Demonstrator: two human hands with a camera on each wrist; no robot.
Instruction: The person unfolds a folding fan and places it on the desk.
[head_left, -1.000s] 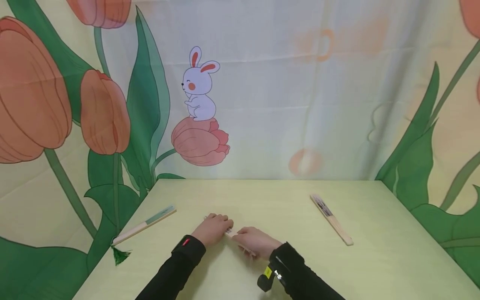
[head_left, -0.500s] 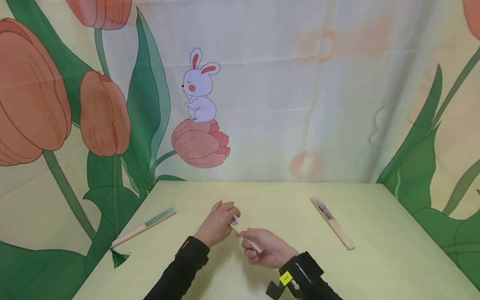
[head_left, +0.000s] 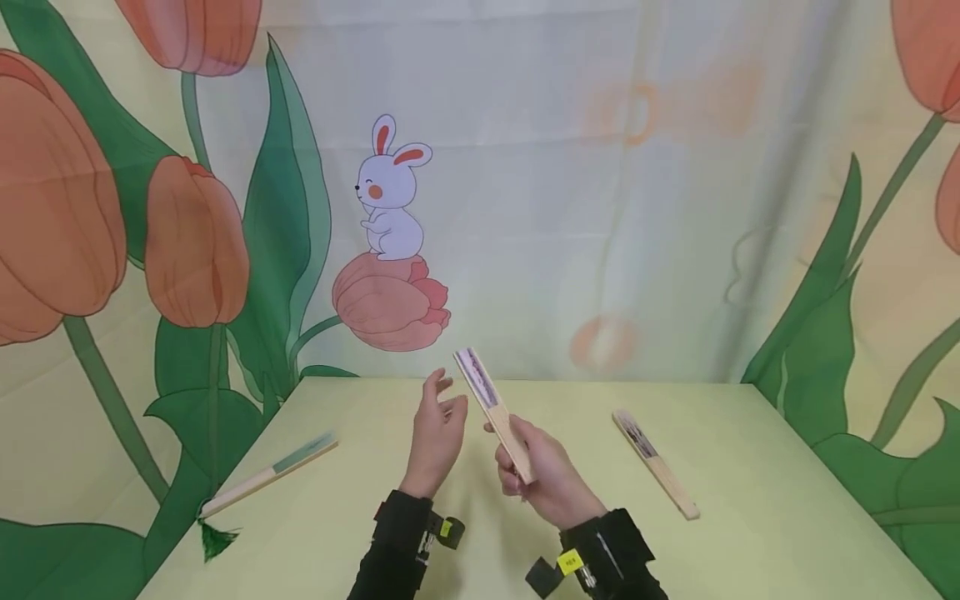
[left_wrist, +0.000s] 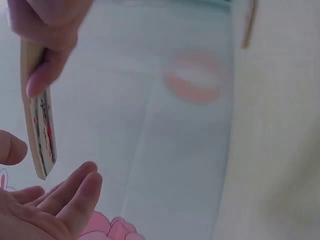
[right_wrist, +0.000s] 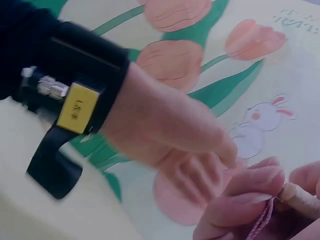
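Observation:
My right hand grips the lower part of a folded hand fan, which stands tilted above the table with its purple-patterned end up and to the left. In the left wrist view, the fan's printed end points at my left hand, whose fingers are spread and apart from it. The head view has my left hand raised just left of the fan, holding nothing. A purple cord shows by my right fingers in the right wrist view; most of the fan is out of sight there.
A second folded fan lies on the table's right side. Another folded fan, with a green tassel, lies at the left edge of the table. Behind hangs a cloth printed with tulips and a rabbit.
The fan has been lifted from the table and tilted upright in my right hand. My left hand has let go of the fan's far end and turned its palm toward it.

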